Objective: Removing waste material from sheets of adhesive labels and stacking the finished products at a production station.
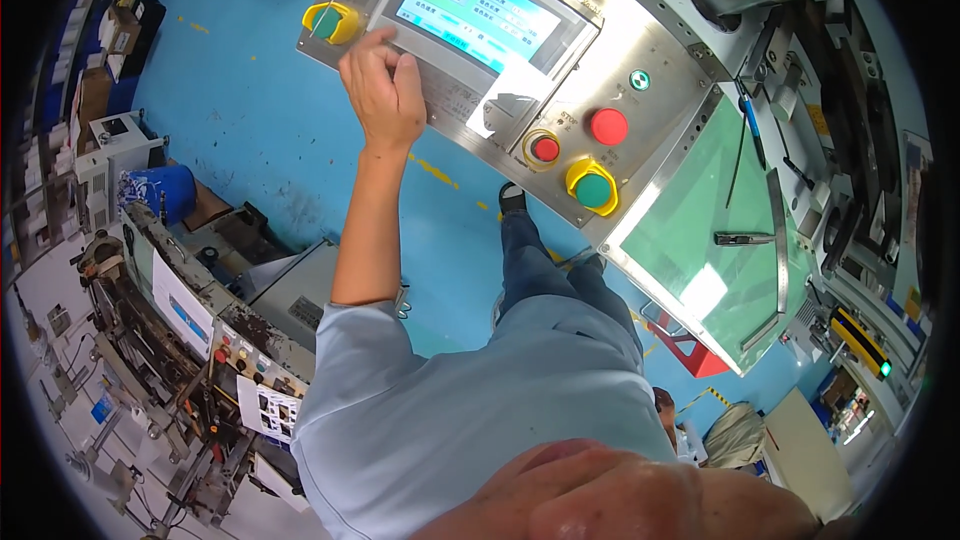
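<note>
My left hand (385, 98) is raised over the near left edge of a steel control panel (455, 105). Its index finger reaches to the grey frame at the lower left corner of a lit blue touchscreen (480, 10). The other fingers are partly bent, the thumb stands apart, and nothing is held. Whether the fingertip touches the frame, I cannot tell. Beside that finger, to the left, sits a green button (325, 23) in a yellow guard ring. My right hand is out of view.
The panel's right part carries a large red button (608, 126), a smaller red button (545, 148) and a yellow-ringed green button (592, 190). Right of it, a green work surface (690, 230) bears a black tool (745, 238). A worn machine (200, 290) and blue bin (160, 193) stand left.
</note>
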`<control>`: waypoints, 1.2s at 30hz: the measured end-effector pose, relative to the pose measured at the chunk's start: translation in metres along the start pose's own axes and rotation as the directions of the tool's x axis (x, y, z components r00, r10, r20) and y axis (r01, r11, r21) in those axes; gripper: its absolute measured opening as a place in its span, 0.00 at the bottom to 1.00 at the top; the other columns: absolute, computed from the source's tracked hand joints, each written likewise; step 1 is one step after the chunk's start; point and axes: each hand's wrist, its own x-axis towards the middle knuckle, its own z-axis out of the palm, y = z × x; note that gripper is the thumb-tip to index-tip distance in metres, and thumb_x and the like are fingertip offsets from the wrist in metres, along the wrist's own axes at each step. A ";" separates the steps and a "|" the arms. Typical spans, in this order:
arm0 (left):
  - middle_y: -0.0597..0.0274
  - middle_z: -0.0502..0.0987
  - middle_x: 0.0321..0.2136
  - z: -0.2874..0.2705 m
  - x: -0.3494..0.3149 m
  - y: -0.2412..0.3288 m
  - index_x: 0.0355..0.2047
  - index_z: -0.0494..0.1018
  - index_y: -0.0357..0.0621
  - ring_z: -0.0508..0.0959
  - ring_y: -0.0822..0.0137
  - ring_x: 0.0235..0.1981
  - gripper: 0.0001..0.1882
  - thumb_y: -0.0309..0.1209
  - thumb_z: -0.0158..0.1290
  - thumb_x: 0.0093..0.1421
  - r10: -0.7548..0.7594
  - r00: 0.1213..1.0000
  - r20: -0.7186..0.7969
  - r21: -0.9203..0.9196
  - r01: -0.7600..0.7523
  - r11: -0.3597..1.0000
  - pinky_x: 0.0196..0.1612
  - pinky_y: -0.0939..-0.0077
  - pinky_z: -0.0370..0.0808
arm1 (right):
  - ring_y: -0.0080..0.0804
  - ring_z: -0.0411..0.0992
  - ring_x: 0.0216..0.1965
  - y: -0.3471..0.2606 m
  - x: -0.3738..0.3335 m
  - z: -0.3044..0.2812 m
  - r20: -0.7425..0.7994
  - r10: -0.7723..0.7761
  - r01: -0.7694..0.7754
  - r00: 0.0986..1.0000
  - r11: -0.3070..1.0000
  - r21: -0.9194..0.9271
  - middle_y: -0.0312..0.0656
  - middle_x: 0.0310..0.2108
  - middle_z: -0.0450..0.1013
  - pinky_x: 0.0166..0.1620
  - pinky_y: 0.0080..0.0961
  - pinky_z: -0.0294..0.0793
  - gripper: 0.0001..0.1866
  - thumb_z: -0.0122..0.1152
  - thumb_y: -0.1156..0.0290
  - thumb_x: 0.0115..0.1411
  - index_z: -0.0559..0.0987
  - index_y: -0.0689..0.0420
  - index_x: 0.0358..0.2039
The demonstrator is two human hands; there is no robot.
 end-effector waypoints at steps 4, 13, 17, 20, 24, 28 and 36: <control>0.52 0.72 0.41 0.002 0.013 0.000 0.26 0.63 0.42 0.66 0.53 0.40 0.05 0.28 0.47 0.52 0.092 0.994 0.062 0.044 -0.095 0.995 0.49 0.61 0.57 | 0.23 0.68 0.30 0.008 0.003 -0.001 0.070 -0.041 0.042 0.997 0.999 -0.009 0.37 0.31 0.72 0.30 0.18 0.66 0.11 0.56 0.73 0.56 0.74 0.53 0.41; 0.53 0.73 0.38 0.007 0.034 -0.007 0.26 0.63 0.43 0.66 0.53 0.39 0.06 0.27 0.49 0.50 0.169 0.983 0.066 0.022 -0.171 0.985 0.47 0.60 0.59 | 0.21 0.68 0.29 0.008 0.012 0.001 0.029 -0.038 0.038 0.999 0.999 -0.004 0.38 0.31 0.73 0.29 0.16 0.66 0.12 0.57 0.73 0.56 0.74 0.55 0.42; 0.52 0.74 0.37 0.010 0.034 -0.010 0.25 0.63 0.43 0.66 0.54 0.38 0.06 0.26 0.49 0.49 0.164 0.981 0.101 0.060 -0.170 0.984 0.46 0.61 0.59 | 0.21 0.69 0.28 -0.001 0.014 0.005 0.047 0.012 -0.010 0.999 0.999 -0.040 0.39 0.32 0.73 0.29 0.16 0.66 0.12 0.57 0.72 0.56 0.74 0.56 0.41; 0.53 0.74 0.36 0.009 0.035 -0.011 0.24 0.63 0.43 0.67 0.54 0.37 0.06 0.26 0.49 0.49 0.158 0.981 0.114 0.063 -0.166 0.984 0.44 0.62 0.60 | 0.21 0.69 0.28 0.003 0.015 0.005 0.054 -0.037 0.039 0.998 0.999 -0.034 0.38 0.31 0.73 0.28 0.16 0.66 0.12 0.57 0.73 0.55 0.74 0.56 0.41; 0.54 0.74 0.35 0.010 0.039 -0.015 0.23 0.62 0.43 0.67 0.55 0.36 0.06 0.26 0.50 0.48 0.215 0.973 0.084 0.032 -0.218 0.975 0.44 0.63 0.60 | 0.20 0.68 0.26 -0.010 0.010 0.011 0.009 -0.004 0.004 1.000 1.000 0.022 0.38 0.29 0.72 0.27 0.16 0.65 0.12 0.58 0.73 0.55 0.74 0.56 0.41; 0.54 0.75 0.35 0.014 0.048 -0.015 0.23 0.62 0.44 0.67 0.55 0.37 0.06 0.26 0.50 0.48 0.242 0.966 0.089 0.036 -0.246 0.969 0.44 0.63 0.60 | 0.20 0.66 0.24 -0.019 0.006 0.017 -0.001 0.021 -0.021 1.000 0.998 0.059 0.38 0.29 0.72 0.25 0.16 0.63 0.12 0.57 0.74 0.55 0.74 0.56 0.41; 0.56 0.75 0.36 0.022 0.055 -0.014 0.21 0.62 0.43 0.67 0.55 0.37 0.06 0.27 0.49 0.49 0.250 0.961 0.117 0.027 -0.255 0.967 0.43 0.62 0.61 | 0.19 0.64 0.21 -0.022 0.003 0.018 0.008 -0.008 0.008 1.000 0.999 -0.041 0.37 0.27 0.72 0.22 0.15 0.60 0.12 0.57 0.74 0.54 0.74 0.55 0.41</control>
